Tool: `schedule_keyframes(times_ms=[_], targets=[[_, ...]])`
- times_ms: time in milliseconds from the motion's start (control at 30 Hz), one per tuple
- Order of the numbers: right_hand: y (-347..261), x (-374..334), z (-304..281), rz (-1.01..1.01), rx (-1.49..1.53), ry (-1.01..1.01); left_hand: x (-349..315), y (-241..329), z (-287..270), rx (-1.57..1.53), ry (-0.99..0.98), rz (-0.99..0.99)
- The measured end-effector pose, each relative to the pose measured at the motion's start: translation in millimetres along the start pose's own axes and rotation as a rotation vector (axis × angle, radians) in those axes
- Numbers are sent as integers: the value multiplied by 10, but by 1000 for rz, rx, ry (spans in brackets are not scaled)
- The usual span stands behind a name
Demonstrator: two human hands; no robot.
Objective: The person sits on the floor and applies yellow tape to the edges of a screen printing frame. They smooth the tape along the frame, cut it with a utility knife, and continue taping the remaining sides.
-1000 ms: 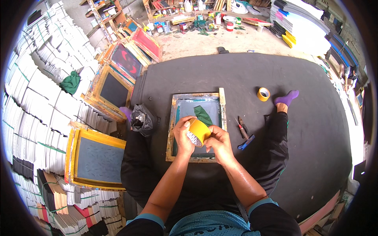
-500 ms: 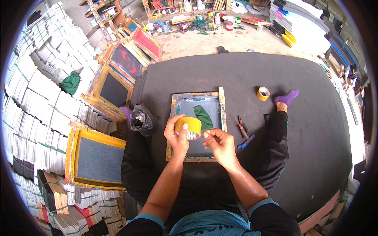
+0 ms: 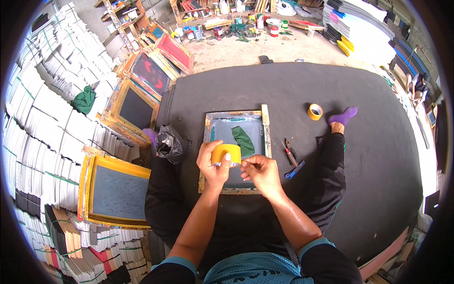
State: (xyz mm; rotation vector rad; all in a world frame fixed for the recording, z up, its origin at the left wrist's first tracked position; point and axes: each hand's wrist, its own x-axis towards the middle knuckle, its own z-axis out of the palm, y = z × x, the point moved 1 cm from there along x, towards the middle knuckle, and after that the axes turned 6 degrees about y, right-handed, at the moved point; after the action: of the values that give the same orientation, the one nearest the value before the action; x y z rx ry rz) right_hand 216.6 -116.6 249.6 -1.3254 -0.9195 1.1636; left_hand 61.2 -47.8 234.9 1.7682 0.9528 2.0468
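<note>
A roll of yellow tape (image 3: 225, 152) is held up in front of me, over a screen-printing frame. My left hand (image 3: 213, 165) is closed around its left side, with the thumb across the front. At the roll's lower right edge, my right hand (image 3: 261, 174) has thumb and forefinger pinched together; what lies between the fingertips is too small to tell. Beneath both hands the wooden-edged screen frame (image 3: 266, 137) lies on the dark mat, partly hidden by them. A folded green cloth (image 3: 242, 138) rests on its mesh, just beyond the tape.
To the right lie a second tape roll (image 3: 315, 111), pliers (image 3: 290, 150) and a blue-handled tool (image 3: 294, 170). A black plastic bag (image 3: 171, 143) sits by my left leg. More screen frames (image 3: 118, 189) lean at the left before stacked white sheets (image 3: 52, 132). Paint pots (image 3: 274, 31) stand far back.
The tape roll has tipped, so its inner side no longer shows as much, and sits slightly lower. My right hand has shifted a little left, closer to the roll's edge.
</note>
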Motion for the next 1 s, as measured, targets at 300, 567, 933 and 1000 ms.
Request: schedule_keyframes(times_ms=[300, 567, 933, 1000], targets=[[-46, 12, -47, -284, -401, 20, -15, -21, -18, -21, -33, 41], [-119, -24, -49, -318, -407, 16, -88, -39, -6, -40, -19, -44], [55, -64, -75, -246, -262, 53, -140, -88, -14, -51, 46, -142], [-11, -111, -11, -288, -253, 49, -131, -84, -9, -37, 41, -117]])
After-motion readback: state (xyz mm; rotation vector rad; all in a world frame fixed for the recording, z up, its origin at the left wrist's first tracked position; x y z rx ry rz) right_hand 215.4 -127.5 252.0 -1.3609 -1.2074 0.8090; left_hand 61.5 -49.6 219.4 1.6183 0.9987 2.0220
